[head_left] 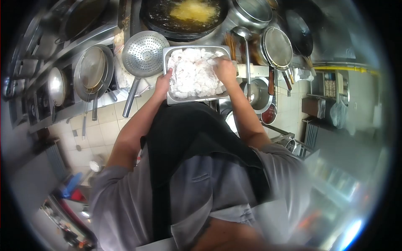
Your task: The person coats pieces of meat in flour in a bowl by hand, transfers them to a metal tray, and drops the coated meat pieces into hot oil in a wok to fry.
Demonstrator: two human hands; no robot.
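Note:
A rectangular steel pan full of white, powder-coated food pieces is held in front of my apron. My left hand grips its left side, the thumb over the rim. Over the right part of the pan, my right hand has its fingers curled down at the coated pieces. Whatever is between those fingers is hidden. Just beyond the pan, a wok of dark bubbling oil holds a golden frying mass. A perforated ladle rests left of the pan, its handle pointing toward me.
Strainers over a pan stand farther left on the stove. On the right are a long ladle, a round mesh sieve and a steel pot. A metal bowl sits right of the wok. Tiled floor shows below.

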